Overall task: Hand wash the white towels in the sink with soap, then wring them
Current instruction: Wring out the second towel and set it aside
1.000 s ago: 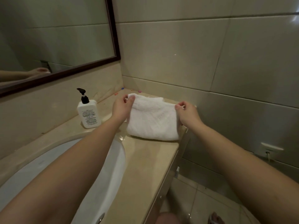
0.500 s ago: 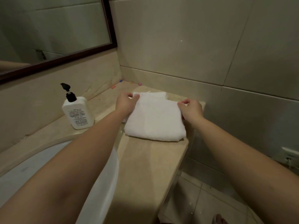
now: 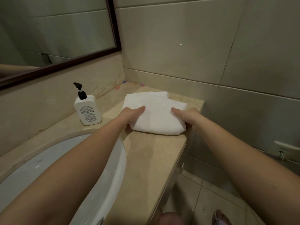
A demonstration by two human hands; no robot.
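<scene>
Both hands slid from towel's far corners to its near sides; left hand and right hand grip folded white towel on countertop, thumbs on top.

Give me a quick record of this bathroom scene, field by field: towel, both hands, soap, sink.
towel: white folded towel, lying on the counter right of the sink
left hand: grips the towel's left side
right hand: grips its right side
soap: pump bottle, upright, left of the towel, untouched
sink: no towel in it
</scene>
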